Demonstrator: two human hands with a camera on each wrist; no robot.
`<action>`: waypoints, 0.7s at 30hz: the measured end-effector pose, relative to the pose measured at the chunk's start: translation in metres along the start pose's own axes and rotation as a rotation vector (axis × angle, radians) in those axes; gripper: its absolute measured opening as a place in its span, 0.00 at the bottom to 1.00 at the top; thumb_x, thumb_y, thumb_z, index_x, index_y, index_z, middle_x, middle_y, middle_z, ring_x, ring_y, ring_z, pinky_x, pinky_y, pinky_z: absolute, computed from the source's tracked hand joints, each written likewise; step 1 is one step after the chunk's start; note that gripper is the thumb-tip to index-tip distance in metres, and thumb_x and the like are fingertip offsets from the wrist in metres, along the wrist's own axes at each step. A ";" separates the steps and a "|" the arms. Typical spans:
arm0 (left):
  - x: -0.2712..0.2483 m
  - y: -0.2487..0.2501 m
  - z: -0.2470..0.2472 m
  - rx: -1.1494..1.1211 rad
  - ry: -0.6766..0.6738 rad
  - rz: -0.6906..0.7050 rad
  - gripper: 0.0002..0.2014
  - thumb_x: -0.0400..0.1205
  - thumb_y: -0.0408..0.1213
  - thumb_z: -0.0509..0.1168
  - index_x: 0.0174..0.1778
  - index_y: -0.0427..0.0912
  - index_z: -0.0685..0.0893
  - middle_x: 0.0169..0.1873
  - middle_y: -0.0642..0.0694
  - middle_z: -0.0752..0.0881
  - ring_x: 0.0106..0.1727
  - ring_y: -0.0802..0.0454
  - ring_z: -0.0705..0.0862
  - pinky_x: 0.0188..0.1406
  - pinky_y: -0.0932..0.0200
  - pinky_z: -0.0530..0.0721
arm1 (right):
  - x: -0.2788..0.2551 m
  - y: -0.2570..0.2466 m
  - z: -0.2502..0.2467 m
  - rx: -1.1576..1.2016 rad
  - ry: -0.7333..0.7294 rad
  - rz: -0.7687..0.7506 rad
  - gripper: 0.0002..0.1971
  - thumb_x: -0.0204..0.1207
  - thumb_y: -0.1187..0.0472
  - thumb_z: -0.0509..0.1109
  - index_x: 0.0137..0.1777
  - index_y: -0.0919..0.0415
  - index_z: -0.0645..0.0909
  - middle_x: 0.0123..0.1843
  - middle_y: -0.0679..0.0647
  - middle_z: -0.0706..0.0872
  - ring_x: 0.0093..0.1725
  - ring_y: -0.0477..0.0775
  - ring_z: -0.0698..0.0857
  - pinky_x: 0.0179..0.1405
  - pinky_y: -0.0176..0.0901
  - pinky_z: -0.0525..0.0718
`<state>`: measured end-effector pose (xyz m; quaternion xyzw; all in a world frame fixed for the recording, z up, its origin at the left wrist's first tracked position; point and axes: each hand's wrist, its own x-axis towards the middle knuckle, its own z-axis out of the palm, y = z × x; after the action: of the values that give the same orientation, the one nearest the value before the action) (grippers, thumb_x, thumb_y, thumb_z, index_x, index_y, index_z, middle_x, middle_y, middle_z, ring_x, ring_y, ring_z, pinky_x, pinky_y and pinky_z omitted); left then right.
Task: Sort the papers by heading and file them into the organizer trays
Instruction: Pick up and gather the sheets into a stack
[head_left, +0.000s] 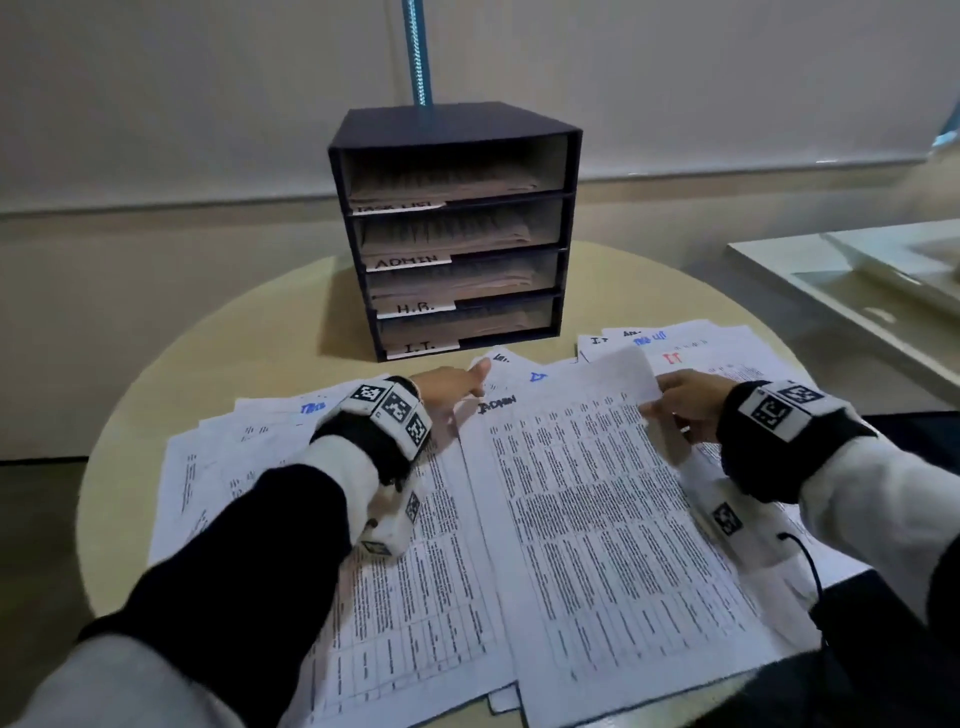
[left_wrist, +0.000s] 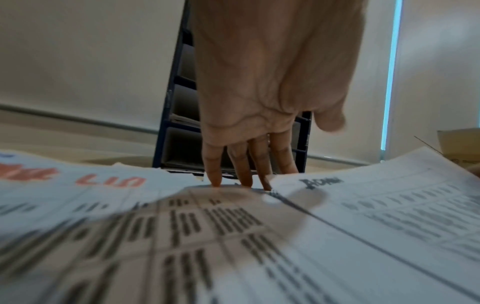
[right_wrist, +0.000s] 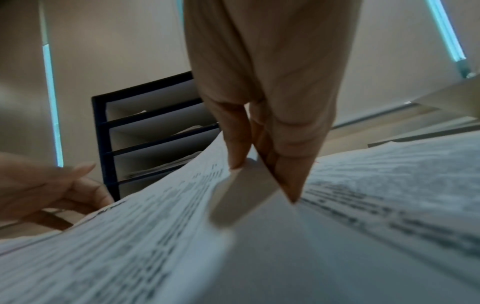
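Note:
Printed sheets lie fanned over the round table (head_left: 208, 332); the one on top is headed ADMIN (head_left: 597, 499). My right hand (head_left: 670, 400) pinches that sheet's lifted top right corner between thumb and fingers, and the pinched ADMIN sheet (right_wrist: 182, 216) curls up in the right wrist view. My left hand (head_left: 457, 387) rests with straight fingers on the papers at the sheet's top left; its fingertips (left_wrist: 215, 181) press down beside the ADMIN sheet (left_wrist: 363, 195). A dark organizer (head_left: 457, 228) stands behind, its four trays labelled TASK LIST, ADMIN, H.R. and I.T., each holding papers.
More sheets with handwritten headings (head_left: 675, 343) lie at the table's far right, and a Task List sheet (left_wrist: 78, 181) sits at the left. A white counter (head_left: 857, 291) stands to the right. A blue cable (head_left: 415, 52) hangs behind the organizer.

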<state>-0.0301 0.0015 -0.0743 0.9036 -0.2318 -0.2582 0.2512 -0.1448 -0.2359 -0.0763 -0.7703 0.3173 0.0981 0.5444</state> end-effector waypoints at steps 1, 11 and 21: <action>0.005 0.000 0.001 -0.004 0.005 -0.009 0.29 0.82 0.61 0.46 0.59 0.39 0.77 0.53 0.45 0.76 0.44 0.54 0.77 0.51 0.60 0.73 | 0.003 0.003 -0.004 0.019 0.019 0.002 0.15 0.81 0.75 0.57 0.65 0.67 0.76 0.37 0.57 0.77 0.37 0.54 0.76 0.36 0.49 0.78; 0.047 0.007 -0.013 -0.195 0.287 0.030 0.13 0.80 0.34 0.66 0.29 0.46 0.75 0.31 0.52 0.77 0.40 0.53 0.76 0.32 0.65 0.71 | 0.031 -0.006 -0.016 -0.064 -0.130 0.084 0.09 0.77 0.70 0.67 0.56 0.70 0.78 0.41 0.64 0.79 0.30 0.57 0.78 0.22 0.41 0.83; 0.056 0.003 -0.039 -0.906 0.471 -0.103 0.10 0.78 0.31 0.68 0.31 0.43 0.79 0.37 0.42 0.83 0.49 0.42 0.82 0.61 0.43 0.80 | 0.044 -0.027 -0.007 -0.048 -0.256 0.098 0.15 0.73 0.67 0.73 0.32 0.62 0.69 0.25 0.58 0.78 0.22 0.52 0.77 0.26 0.40 0.84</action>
<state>0.0342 -0.0183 -0.0639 0.7481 0.0109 -0.1340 0.6499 -0.0958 -0.2536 -0.0750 -0.7478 0.2799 0.2295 0.5566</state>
